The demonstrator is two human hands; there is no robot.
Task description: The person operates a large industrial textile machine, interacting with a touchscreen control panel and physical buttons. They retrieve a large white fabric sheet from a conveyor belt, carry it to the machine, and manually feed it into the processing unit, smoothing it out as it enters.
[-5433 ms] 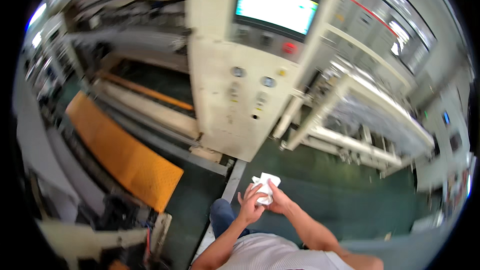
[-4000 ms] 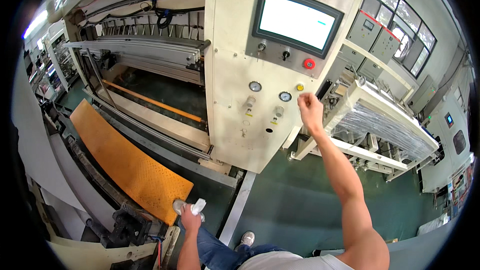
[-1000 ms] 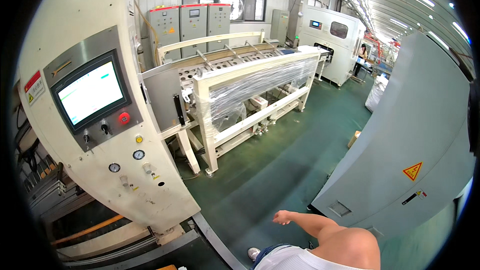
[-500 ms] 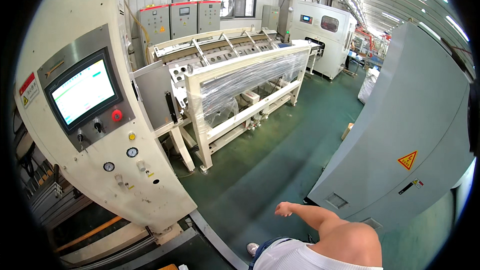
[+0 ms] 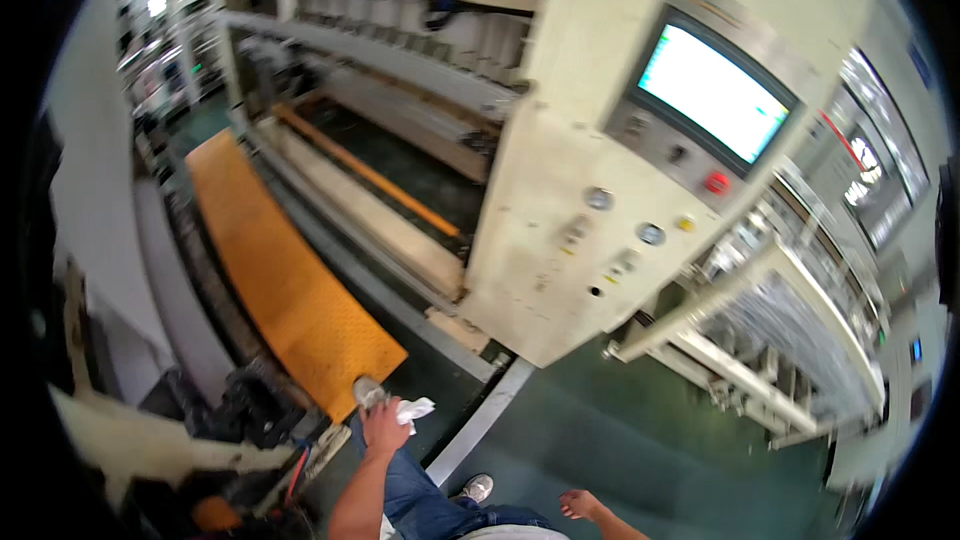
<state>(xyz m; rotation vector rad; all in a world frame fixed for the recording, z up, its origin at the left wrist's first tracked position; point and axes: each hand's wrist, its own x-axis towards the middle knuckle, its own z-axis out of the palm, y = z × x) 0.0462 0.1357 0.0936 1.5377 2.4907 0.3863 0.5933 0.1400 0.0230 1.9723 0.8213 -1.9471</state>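
Your left hand [image 5: 383, 429] is curled shut around a crumpled white cloth [image 5: 413, 409], which bunches out to the right of your fingers, low over the green floor just beside the corner of the orange step plate [image 5: 285, 280]. Your right hand [image 5: 580, 506] hangs empty with its fingers loosely spread, well apart from the cloth. The cream control cabinet [image 5: 590, 170] with its lit screen [image 5: 712, 92] stands up and to the right of the cloth, about as near to one hand as the other.

- my left hand [image 5: 383, 427] is low and ahead of my body, forearm bare, fingers curled shut around a small white wad.
- my right hand [image 5: 580, 506] hangs lower at my side, fingers loose and open, holding nothing.
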